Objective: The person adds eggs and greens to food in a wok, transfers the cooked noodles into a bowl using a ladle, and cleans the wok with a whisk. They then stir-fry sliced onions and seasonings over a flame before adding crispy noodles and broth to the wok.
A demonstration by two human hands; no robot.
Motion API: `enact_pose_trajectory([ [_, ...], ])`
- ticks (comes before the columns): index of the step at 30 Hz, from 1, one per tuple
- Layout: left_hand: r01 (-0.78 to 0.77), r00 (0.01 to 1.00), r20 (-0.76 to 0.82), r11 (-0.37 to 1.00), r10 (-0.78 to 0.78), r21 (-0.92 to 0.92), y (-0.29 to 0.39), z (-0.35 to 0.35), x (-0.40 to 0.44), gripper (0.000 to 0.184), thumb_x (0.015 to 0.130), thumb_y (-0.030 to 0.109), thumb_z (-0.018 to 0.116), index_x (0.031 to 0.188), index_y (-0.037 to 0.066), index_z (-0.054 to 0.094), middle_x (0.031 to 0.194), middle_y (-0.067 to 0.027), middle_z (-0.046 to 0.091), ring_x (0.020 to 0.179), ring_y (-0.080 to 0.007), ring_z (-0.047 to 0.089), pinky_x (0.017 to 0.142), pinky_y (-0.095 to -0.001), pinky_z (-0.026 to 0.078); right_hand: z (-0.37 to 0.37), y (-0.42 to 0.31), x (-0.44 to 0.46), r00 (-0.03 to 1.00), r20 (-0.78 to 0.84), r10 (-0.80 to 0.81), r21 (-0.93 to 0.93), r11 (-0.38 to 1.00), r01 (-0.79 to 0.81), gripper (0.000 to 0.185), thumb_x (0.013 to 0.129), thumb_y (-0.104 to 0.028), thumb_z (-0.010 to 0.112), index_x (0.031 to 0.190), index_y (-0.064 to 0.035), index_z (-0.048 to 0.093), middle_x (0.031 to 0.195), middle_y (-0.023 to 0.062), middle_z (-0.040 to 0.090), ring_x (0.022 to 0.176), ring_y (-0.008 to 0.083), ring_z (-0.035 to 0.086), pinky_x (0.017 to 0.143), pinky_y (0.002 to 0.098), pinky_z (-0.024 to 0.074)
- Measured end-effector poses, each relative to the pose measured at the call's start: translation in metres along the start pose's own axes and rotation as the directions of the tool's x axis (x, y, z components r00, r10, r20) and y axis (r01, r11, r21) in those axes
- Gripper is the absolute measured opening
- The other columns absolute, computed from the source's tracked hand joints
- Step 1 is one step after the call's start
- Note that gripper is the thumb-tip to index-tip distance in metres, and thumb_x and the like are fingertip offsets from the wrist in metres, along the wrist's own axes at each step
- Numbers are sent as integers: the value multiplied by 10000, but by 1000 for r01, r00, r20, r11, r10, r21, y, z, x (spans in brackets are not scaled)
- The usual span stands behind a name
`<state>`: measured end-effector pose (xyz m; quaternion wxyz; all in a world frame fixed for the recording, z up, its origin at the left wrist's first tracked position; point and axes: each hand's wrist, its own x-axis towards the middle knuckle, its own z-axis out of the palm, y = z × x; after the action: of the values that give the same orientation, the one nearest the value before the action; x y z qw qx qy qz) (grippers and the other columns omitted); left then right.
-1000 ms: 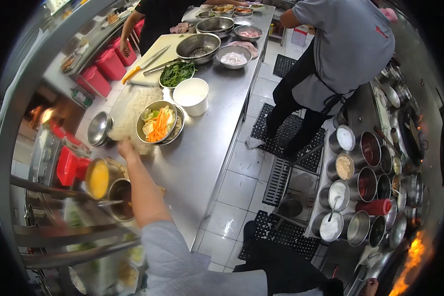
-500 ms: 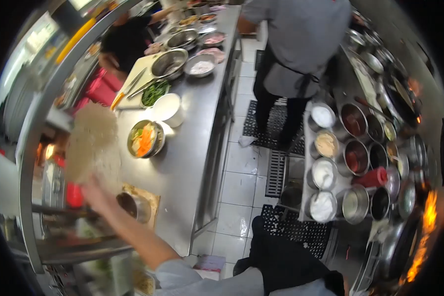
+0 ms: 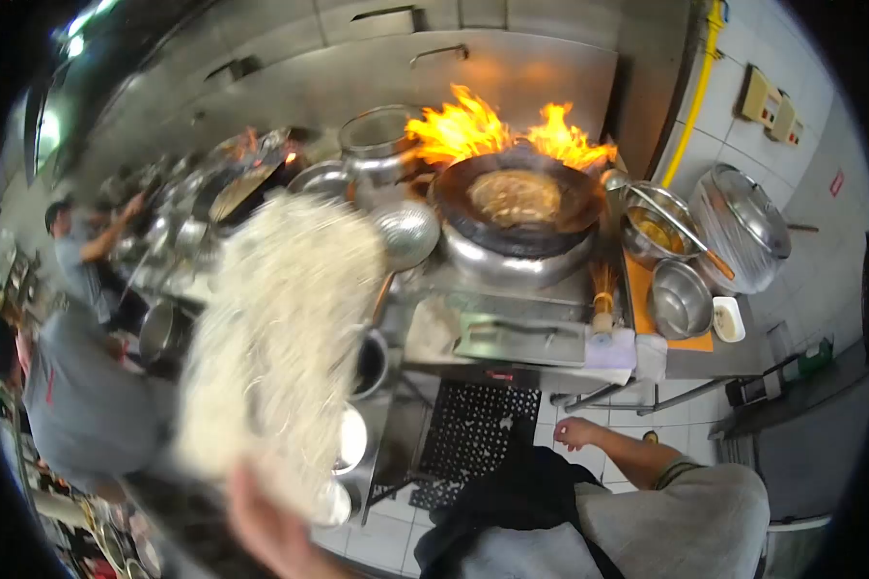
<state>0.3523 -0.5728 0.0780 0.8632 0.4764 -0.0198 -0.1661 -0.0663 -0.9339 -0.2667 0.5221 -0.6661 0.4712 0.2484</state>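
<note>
My left hand (image 3: 266, 516), blurred at the lower left, grips the near end of a clear plastic bag (image 3: 285, 338) full of pale, whitish food that I cannot make out. The bag is raised at the left, in front of the stove. Low at the right, my right hand (image 3: 576, 433) hangs beside my body with its fingers loosely curled, and nothing shows in it. Beyond both hands, a black wok (image 3: 459, 200) with brown food and liquid in it sits on the burner, with tall flames behind it.
A perforated ladle (image 3: 406, 234) lies left of the wok. At the right are a bowl with a ladle across it (image 3: 658, 232), an empty metal bowl (image 3: 682, 299) and a covered pot (image 3: 743, 217). Two people in grey (image 3: 87, 386) stand at the left. A black mat (image 3: 478, 429) lies below.
The view has swung from the prep table to the stove. My left hand has lifted the bag off the table and carried it across. My right hand now shows.
</note>
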Motion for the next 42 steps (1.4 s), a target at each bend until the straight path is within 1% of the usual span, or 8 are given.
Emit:
enact_pose_trajectory([
  [8,481,780,418,874,-465,75,-272,385,168,241,943,83,617,1168,1,581,1063,-115,661,914,-264,675,774,-385,588,-35,291,97,991,-131,-18,179,983,42,181,836,-198,708,866,-32,642,749,120,666,606,220,693,499,371,583],
  [10,532,728,397,825,-559,188,-336,413,202,235,966,80,558,1184,-6,573,1084,-149,670,947,-307,687,792,-427,596,-11,353,93,983,-185,-8,925,336,176,119,815,-134,712,863,-47,646,712,128,633,587,263,678,474,404,570],
  [12,570,670,349,755,-655,324,-373,427,222,239,973,76,532,1191,-18,568,1146,-173,666,1016,-329,680,864,-444,591,5,366,79,900,-429,-80,613,706,354,97,834,-143,668,851,-59,624,685,127,603,573,287,664,429,410,544],
  [14,534,658,337,733,-674,422,-372,436,221,249,976,80,533,1199,-24,571,1174,-179,662,1035,-321,674,861,-441,586,-9,338,61,941,-138,310,903,429,-9,114,861,-163,632,824,-63,592,658,117,581,549,298,642,413,427,525],
  [26,-208,865,467,716,-184,666,-243,370,121,533,990,254,588,1431,1,428,1269,-149,575,1133,-272,620,955,-361,507,-111,323,-129,943,304,137,737,594,-324,425,882,-79,652,1301,-84,583,1036,118,719,842,239,719,628,393,606],
  [28,-180,907,383,659,-176,730,-242,278,158,456,981,218,583,1361,-24,516,1230,-146,596,1090,-277,623,892,-373,533,-185,299,-220,951,-215,221,756,655,19,348,854,-219,693,1130,-11,654,895,122,712,709,205,695,544,333,577],
  [31,147,843,292,717,-451,682,-281,178,116,234,976,172,575,1152,20,606,916,-68,642,748,-160,588,605,-285,485,-293,272,-260,1,-802,598,588,788,183,409,930,-399,613,1041,-10,674,801,142,689,628,216,666,552,362,530],
  [42,-438,717,512,265,-474,859,-299,159,30,147,945,74,609,1070,0,586,868,-44,609,744,-92,556,628,-249,463,-359,362,-181,385,-684,620,730,579,363,291,956,-190,495,1137,9,607,783,109,660,568,189,629,506,357,566],
])
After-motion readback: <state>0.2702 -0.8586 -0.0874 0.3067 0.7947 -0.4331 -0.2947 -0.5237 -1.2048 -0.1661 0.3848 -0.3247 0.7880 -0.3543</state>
